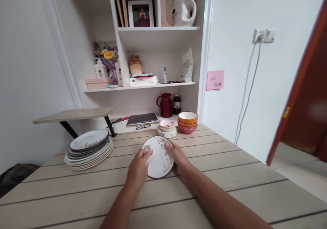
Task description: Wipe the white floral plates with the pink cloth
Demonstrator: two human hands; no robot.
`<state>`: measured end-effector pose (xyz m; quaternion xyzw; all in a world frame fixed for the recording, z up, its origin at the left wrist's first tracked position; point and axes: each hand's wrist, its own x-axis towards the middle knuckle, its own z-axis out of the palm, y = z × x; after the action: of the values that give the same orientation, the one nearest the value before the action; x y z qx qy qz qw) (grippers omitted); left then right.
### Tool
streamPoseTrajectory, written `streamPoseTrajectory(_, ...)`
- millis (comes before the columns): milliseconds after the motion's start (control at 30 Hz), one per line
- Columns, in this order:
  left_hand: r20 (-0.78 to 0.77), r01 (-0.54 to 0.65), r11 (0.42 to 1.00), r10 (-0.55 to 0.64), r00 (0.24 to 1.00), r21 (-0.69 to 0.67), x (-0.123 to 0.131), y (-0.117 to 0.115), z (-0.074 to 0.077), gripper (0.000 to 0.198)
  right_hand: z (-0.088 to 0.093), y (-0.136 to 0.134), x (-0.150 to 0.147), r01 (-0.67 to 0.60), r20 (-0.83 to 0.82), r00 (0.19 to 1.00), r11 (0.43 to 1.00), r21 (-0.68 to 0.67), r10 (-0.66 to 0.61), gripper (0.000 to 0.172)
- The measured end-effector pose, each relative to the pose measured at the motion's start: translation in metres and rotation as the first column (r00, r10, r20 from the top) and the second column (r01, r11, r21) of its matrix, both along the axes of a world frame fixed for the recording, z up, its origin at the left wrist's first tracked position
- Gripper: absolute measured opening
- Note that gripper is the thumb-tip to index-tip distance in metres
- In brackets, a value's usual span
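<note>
A white plate (157, 162) with a dark rim and brown floral print is held tilted above the wooden table (163, 201). My right hand (178, 156) grips its right edge, thumb on the face and the other fingers hidden behind. At the plate's left side, my left hand (140, 164) is closed on a crumpled white tissue (147, 150) pressed against the surface. Behind the plate stands a short stack of small white plates (167, 133) with a small pink patterned dish (167, 124) on top. Larger plates (89, 140) are stacked at the left.
Right of the small dishes stand stacked bowls (187, 120), orange over red. A low wooden riser (76, 115) with black legs is at the left. A laptop (142, 119), glasses (143, 127), a red jug (166, 105) and a dark bottle (176, 104) lie or stand at the back.
</note>
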<state>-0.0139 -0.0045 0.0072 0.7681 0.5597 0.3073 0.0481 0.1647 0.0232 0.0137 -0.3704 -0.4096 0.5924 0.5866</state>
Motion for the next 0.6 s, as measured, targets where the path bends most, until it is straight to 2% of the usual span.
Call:
streamPoseTrajectory(133,-0.008,-0.008,0.999,0.008,1.000,0.043,0.002,0.003,-0.004,0.054,-0.001,-0.005,-0.010,-0.025,-0.012,1.000,0.998,-0.058,0.024,0.036)
streamPoseTrajectory(300,-0.043,0.153,0.986,-0.151,0.988,0.067,0.010,0.001,-0.007,0.052,-0.003,-0.002,-0.009,0.011,0.013,1.000,0.998,-0.062,-0.010,0.031)
streamPoseTrajectory(467,0.132,0.326,0.945,-0.324,0.937,0.005,0.018,-0.008,0.003,0.038,-0.001,-0.001,-0.007,-0.009,-0.027,1.000,0.996,-0.084,0.006,0.027)
streamPoseTrajectory(600,0.271,0.393,0.913,-0.352,0.896,-0.111,0.023,-0.016,0.013,0.026,0.002,-0.003,-0.006,-0.013,-0.033,0.999,0.997,-0.082,0.011,0.024)
